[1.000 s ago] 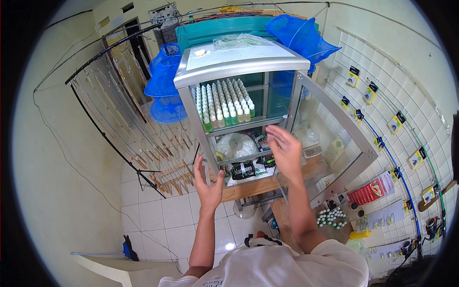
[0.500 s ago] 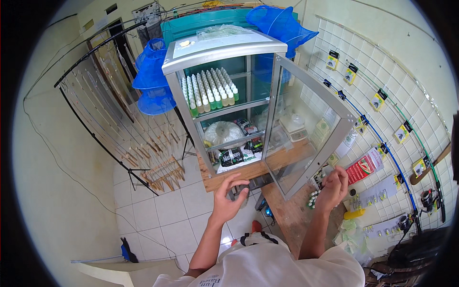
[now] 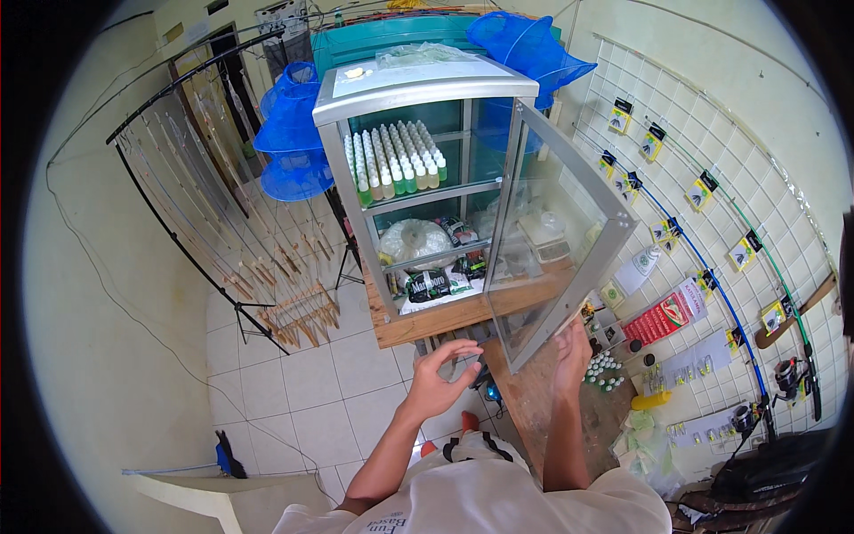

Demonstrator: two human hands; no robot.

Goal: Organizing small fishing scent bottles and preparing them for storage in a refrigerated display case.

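A glass-fronted display cabinet (image 3: 427,107) with a silvery metal frame stands in front of me, its glass door (image 3: 569,231) swung out to the right. My right hand (image 3: 574,354) is at the free edge of that door, its fingers against the lower part of the metal frame and partly hidden. My left hand (image 3: 442,381) hovers before the cabinet's wooden base (image 3: 418,329), empty, with curved fingers and the thumb apart. Rows of small white-capped dropper bottles (image 3: 396,160) with green and yellowish liquid fill the upper shelf. Below lie a round bag of white material (image 3: 415,242) and dark packets (image 3: 429,285).
More small bottles (image 3: 605,369) and a yellow bottle (image 3: 652,400) are on the wooden bench (image 3: 551,418) at right. A white wall grid (image 3: 694,151) carries packets and fishing rods. Blue mesh nets (image 3: 298,147) hang left of the cabinet. A rack (image 3: 178,240) of wooden-handled rods stands far left.
My right hand has moved left onto the door's edge. The door has swung slightly inward, toward the cabinet. My left hand has shifted a little to the right, still empty.
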